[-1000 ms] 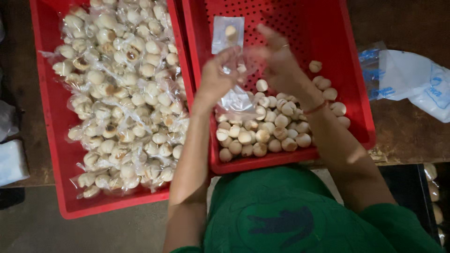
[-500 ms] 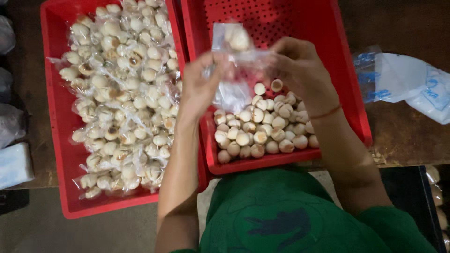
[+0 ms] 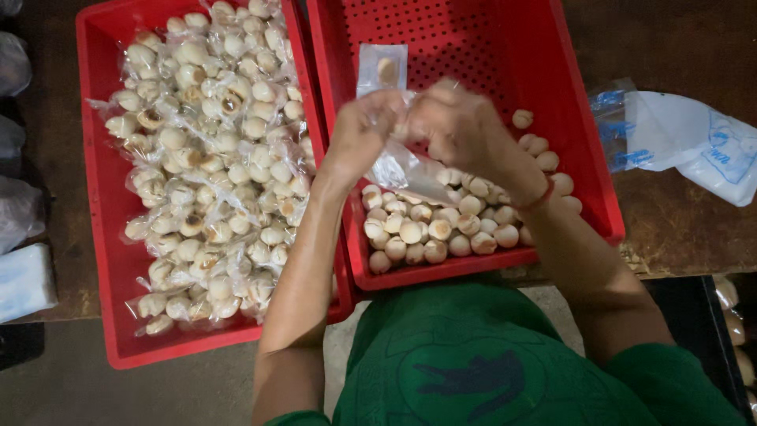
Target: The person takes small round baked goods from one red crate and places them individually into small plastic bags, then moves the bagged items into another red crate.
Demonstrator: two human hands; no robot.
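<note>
Both my hands meet over the right red crate (image 3: 583, 158). My left hand (image 3: 359, 134) and my right hand (image 3: 461, 126) pinch a clear plastic bag (image 3: 402, 170) between them; the bag hangs down toward a pile of loose round pale cookies (image 3: 441, 229) at the crate's near end. Whether a cookie is inside the bag is blurred. A small clear bag holding one cookie (image 3: 382, 69) lies on the crate's perforated floor just beyond my hands. The left red crate (image 3: 98, 197) is heaped with bagged cookies (image 3: 209, 166).
Both crates sit on a dark wooden table (image 3: 678, 221). A white and blue plastic bag (image 3: 686, 142) lies right of the right crate. Wrapped bundles (image 3: 20, 213) line the far left edge. My green shirt (image 3: 473, 363) fills the bottom.
My hands have dropped from holding the bag up and apart to closing together low over the loose cookies. A bagged cookie now lies on the crate floor beyond them.
</note>
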